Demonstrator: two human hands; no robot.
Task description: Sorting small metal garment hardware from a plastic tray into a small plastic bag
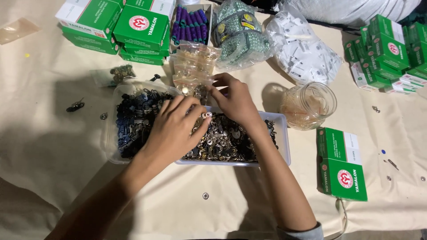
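Our left hand (173, 129) pinches a small silver snap button (207, 115) between thumb and forefinger over the clear tray of metal fasteners (231, 142). Our right hand (235, 100) grips the strip of small clear bags (193, 69), fingers closed on its lower end. Second tray of dark zipper pulls (133, 122) sits just left. Cream cloth surface (53, 146). Green-and-white boxes (115, 24) at far left edge, more (387, 53) at right edge, one (342, 164) near the glass jar (309, 104).
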